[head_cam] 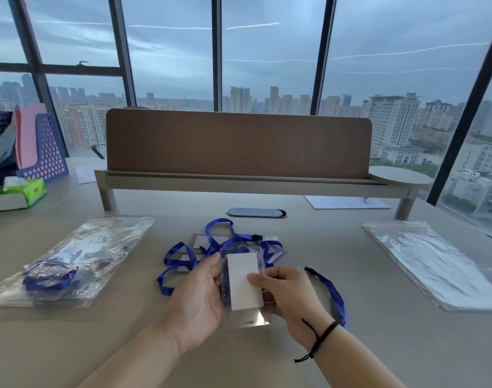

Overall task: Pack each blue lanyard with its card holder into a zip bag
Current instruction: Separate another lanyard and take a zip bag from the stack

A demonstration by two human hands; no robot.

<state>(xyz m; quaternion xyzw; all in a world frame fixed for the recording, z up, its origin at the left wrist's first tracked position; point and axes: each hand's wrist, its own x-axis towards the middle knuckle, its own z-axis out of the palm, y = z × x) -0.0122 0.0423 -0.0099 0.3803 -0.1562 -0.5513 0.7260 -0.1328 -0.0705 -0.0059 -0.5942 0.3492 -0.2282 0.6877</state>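
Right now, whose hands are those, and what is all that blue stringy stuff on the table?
They belong to a person wearing a camera on the head, so you see what they see. The left hand and right hand together hold a clear plastic card holder with a white card. Behind it on the beige table lies a tangle of blue lanyards. On the left are filled clear zip bags; on the right, a stack of empty zip bags.
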